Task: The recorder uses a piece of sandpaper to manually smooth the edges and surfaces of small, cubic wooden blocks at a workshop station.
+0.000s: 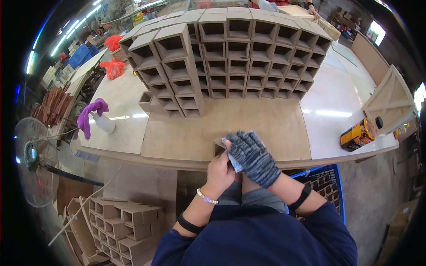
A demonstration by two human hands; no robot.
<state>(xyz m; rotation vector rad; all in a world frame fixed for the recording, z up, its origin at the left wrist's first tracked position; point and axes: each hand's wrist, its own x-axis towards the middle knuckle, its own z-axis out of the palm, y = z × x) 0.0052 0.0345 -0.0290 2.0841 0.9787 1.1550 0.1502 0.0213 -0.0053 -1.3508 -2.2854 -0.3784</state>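
Note:
Close to the table's front edge, my bare left hand (219, 175) is closed on a small brown open-ended box (218, 148); most of that box is hidden behind my hands. A knitted grey glove covers my right hand (253, 157), though its thumb tip is bare. That hand grips a blue-and-white printed sheet (235, 165) against the side of the box. Beyond them stands a tall stack of similar brown boxes (237, 66), their open ends toward me. A nearer column of boxes (179, 84) juts out on its left.
On the table (191, 133) are a white bottle (104, 123) with a purple cloth (91, 114) and, at right, a dark-capped jar (360, 134). A fan (32, 153) stands at left. Below are more boxes (128, 226) and a blue crate (341, 195). Another person's hand (313, 12) shows behind.

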